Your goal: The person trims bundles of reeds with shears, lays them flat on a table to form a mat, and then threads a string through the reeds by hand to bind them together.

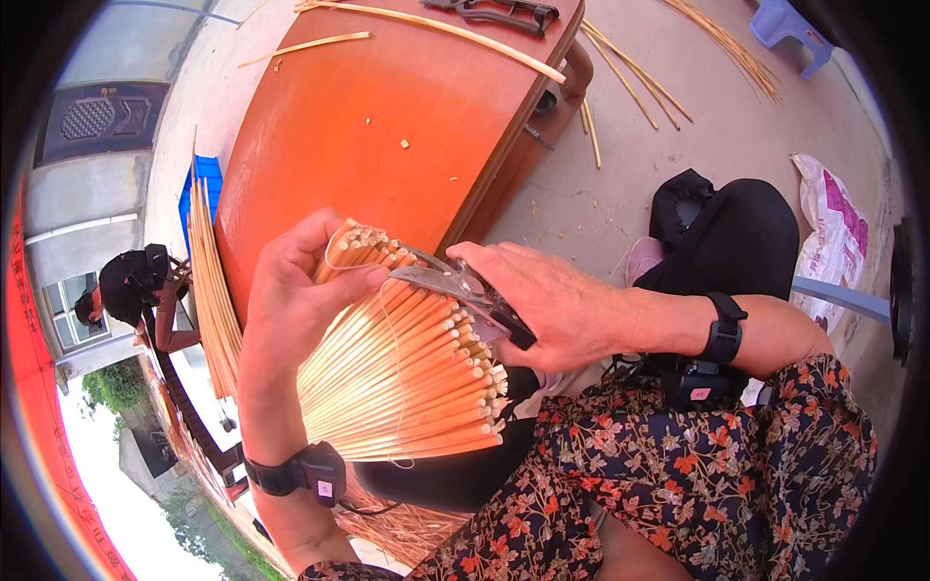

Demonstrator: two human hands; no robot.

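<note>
- A fan-shaped bundle of straw-coloured stalks (417, 373) is seen mid-frame, bound by thin white string (400, 397); it is judged light, stiff, likely to splay; it is best held close to the string.
- Its top corner is pinched in the left hand (302, 290); black-handled metal shears (502, 312) are gripped by the right hand (557, 302), blades at the stalk ends.
- Movement upward is limited by the reddish-brown wooden bench (363, 145), upper centre.

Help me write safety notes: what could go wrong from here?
The shears sit right by the left hand, so a slip might cut its thumb. The thread across the stalks is close by too; a stray snip could sever it and perhaps loosen them.
</note>
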